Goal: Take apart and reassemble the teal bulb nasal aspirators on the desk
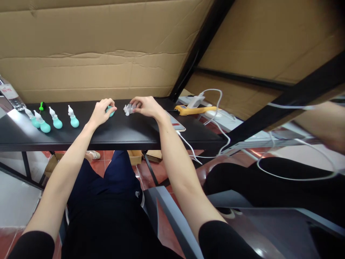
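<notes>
My left hand (102, 112) rests over the table with its fingers closed round a teal rubber bulb (110, 111), mostly covered by the hand. Just to the right lies a small cluster of translucent plastic tips (127, 109). The curled fingers of my right hand (145, 106) pinch a tip at the right side of this cluster; the fingers partly hide it. At the left stand or lean several teal bulb nasal aspirators fitted with translucent tips, among them one aspirator (74, 121) nearest my left hand and another aspirator (57, 122) beside it.
A water bottle (12, 94) leans at the table's far left, near a bright green item (41, 106). Right of my right hand lie a phone (176, 123) with a white cable and a yellow tool (196, 109). Cardboard (94, 46) walls the back. Another person's arm (323, 122) shows at right.
</notes>
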The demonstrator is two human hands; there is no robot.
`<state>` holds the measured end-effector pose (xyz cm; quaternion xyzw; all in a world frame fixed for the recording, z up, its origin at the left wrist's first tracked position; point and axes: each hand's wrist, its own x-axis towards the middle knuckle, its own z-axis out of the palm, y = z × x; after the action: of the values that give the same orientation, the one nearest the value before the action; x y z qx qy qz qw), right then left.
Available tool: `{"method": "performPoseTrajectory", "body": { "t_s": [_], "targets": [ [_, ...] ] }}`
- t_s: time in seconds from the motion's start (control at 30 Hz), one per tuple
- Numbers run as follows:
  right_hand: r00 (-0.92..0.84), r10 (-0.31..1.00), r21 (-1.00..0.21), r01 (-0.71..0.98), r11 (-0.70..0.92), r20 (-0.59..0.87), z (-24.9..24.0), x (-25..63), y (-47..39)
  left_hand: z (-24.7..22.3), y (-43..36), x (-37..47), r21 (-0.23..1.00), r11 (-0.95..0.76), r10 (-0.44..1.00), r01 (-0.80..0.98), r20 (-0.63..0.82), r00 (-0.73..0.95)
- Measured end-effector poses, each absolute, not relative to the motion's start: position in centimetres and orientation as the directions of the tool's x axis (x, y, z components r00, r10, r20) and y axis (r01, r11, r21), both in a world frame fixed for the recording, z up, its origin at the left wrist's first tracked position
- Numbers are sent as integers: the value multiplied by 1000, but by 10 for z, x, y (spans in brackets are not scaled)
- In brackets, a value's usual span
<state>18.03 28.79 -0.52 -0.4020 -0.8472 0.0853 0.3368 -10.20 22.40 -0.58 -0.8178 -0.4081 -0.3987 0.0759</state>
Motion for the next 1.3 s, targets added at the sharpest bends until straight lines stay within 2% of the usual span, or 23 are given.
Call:
{"method": "performPoseTrajectory", "body": {
  "t_s": [0.33, 0.87, 1.3],
  "targets": [
    [-452, 762, -373, 681, 630, 463, -9, 179, 291, -9, 230, -105, 211, -593, 655, 777, 687, 314],
    [-447, 744, -321, 702, 636, 496, -11, 178, 297, -14, 238, -108, 322, -636, 662, 701, 695, 281],
    [-442, 720, -300, 697, 651, 534, -14, 179, 302, -17, 241, -109, 286, -622, 663, 729, 688, 295]
  ]
}}
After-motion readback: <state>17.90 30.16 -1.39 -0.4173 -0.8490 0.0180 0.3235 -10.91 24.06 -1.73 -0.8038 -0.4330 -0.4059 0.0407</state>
